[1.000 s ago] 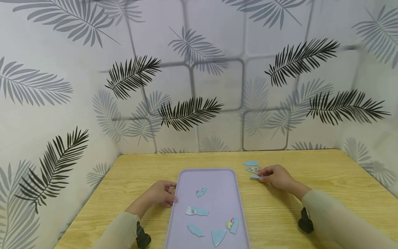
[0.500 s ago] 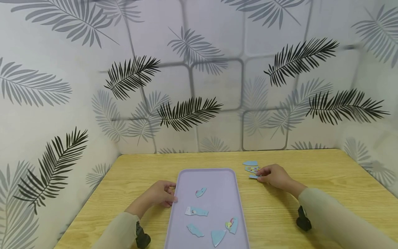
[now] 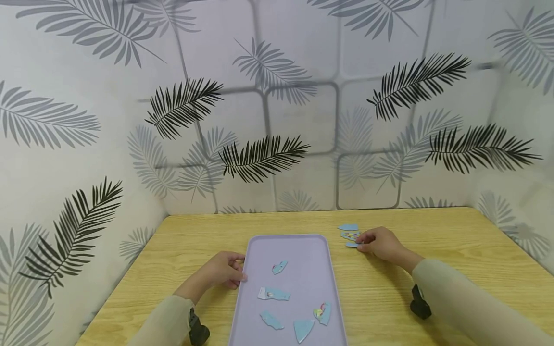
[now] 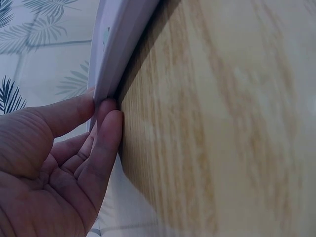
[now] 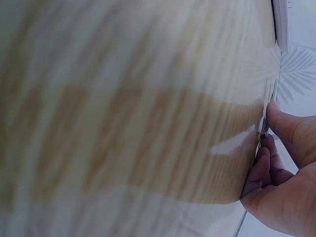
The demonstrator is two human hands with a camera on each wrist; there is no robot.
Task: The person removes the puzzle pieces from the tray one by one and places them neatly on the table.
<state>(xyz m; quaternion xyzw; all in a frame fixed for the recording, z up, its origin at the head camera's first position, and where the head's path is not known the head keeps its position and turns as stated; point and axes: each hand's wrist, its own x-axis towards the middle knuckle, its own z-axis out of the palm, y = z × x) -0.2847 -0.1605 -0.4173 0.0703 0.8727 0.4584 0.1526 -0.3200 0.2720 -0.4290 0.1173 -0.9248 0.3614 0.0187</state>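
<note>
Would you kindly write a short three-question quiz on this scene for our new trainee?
1. How many pieces show on the tray?
2. True or false: the right hand pinches a blue piece to the right of the tray.
3. Where is the left hand? A) At the tray's far edge; B) At the tray's left edge; C) Flat on the wall.

Key: 1. Five; 2. True; 3. B.
</note>
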